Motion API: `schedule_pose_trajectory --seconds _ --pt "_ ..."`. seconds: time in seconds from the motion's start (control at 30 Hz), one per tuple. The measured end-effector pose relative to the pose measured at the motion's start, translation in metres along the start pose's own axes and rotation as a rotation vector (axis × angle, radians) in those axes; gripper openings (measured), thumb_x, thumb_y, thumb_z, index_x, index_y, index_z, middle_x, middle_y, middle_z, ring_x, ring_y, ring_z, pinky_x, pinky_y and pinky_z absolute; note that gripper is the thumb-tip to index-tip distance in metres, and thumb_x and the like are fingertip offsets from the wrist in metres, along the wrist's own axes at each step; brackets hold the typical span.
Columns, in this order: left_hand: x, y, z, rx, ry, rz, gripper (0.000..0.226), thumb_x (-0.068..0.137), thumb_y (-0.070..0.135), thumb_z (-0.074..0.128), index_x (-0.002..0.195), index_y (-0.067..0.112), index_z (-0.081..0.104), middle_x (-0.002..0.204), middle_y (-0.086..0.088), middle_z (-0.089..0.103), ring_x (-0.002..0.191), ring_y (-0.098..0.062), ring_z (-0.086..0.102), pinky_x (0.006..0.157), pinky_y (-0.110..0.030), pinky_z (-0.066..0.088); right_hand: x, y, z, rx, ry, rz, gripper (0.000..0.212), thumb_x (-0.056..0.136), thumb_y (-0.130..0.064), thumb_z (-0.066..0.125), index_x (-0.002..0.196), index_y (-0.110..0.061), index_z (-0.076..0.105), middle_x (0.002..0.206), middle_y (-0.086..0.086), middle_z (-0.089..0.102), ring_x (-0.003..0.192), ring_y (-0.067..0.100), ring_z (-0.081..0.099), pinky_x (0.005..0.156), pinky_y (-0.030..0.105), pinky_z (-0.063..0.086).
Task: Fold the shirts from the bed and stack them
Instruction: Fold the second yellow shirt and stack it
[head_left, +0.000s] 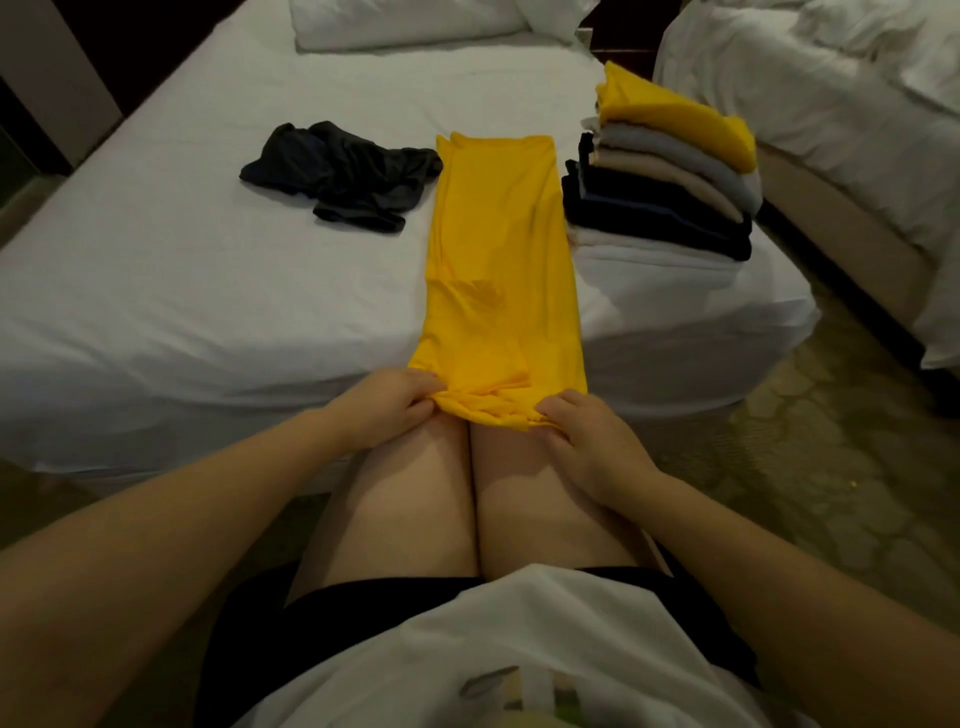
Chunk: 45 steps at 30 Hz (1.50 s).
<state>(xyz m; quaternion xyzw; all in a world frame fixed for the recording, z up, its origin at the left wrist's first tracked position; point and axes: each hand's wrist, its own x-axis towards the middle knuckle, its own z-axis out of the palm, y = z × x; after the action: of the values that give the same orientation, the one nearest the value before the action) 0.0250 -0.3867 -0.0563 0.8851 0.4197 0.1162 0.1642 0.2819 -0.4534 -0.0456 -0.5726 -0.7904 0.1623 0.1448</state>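
Yellow shirt (498, 270) lies folded into a long strip on the bed (171, 260), near end hanging over the edge at the knees. Left hand (387, 408) and right hand (587, 441) each pinch a near corner. Stack of folded shirts (670, 171) just right of it, yellow on top. Crumpled dark shirt (343, 174) to its left.
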Motion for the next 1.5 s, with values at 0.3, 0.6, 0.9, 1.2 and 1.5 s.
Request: schedule_pose_trajectory --seconds 0.3,0.6,0.9,1.2,1.5 --pt "-0.025 0.006 -0.007 0.190 0.013 0.068 0.065 0.078 0.052 0.017 0.092 0.006 0.061 0.081 -0.019 0.066 0.074 -0.036 0.060 0.061 -0.036 0.039 -0.016 -0.012 -0.012 -0.241 0.028 -0.143 0.043 0.084 -0.032 0.030 0.102 -0.011 0.062 0.095 0.013 0.063 0.088 0.035 0.058 0.070 0.037 0.034" --pt "-0.046 0.021 0.005 0.090 0.195 -0.029 0.059 0.073 0.045 0.031 0.105 0.010 0.066 0.099 -0.014 0.069 0.091 -0.031 0.064 0.071 -0.033 0.045 -0.014 -0.018 -0.019 -0.087 0.424 -0.097 0.030 0.074 -0.024 0.042 0.085 -0.014 0.068 0.078 0.006 0.068 0.077 0.030 0.063 0.075 0.032 0.027" --pt "-0.061 0.016 -0.001 0.012 0.180 -0.070 0.052 0.084 0.048 0.029 0.092 0.018 0.071 0.094 -0.003 0.072 0.088 -0.020 0.063 0.083 -0.031 0.035 -0.030 -0.002 -0.021 0.139 0.033 -0.166 0.017 0.092 -0.026 0.051 0.097 -0.015 0.063 0.090 0.009 0.068 0.082 0.027 0.062 0.063 0.034 0.038" --pt "-0.066 0.041 -0.039 0.048 -0.049 -0.034 0.046 0.083 0.045 0.042 0.088 0.008 0.067 0.090 -0.012 0.069 0.085 -0.026 0.063 0.072 -0.036 0.040 -0.028 -0.026 -0.064 0.074 -0.034 -0.245 0.013 0.094 -0.033 0.048 0.095 -0.023 0.057 0.077 0.002 0.057 0.071 0.021 0.055 0.064 0.037 0.042" --pt "-0.086 0.080 -0.087 -0.059 -0.282 -0.033 0.029 0.087 0.037 0.052 0.070 0.013 0.051 0.063 0.000 0.043 0.062 -0.008 0.041 0.058 -0.022 0.029 -0.057 -0.058 -0.117 0.034 -0.222 -0.313 0.017 0.091 -0.035 0.050 0.075 -0.039 0.045 0.074 -0.002 0.052 0.065 0.009 0.048 0.059 0.028 0.037"
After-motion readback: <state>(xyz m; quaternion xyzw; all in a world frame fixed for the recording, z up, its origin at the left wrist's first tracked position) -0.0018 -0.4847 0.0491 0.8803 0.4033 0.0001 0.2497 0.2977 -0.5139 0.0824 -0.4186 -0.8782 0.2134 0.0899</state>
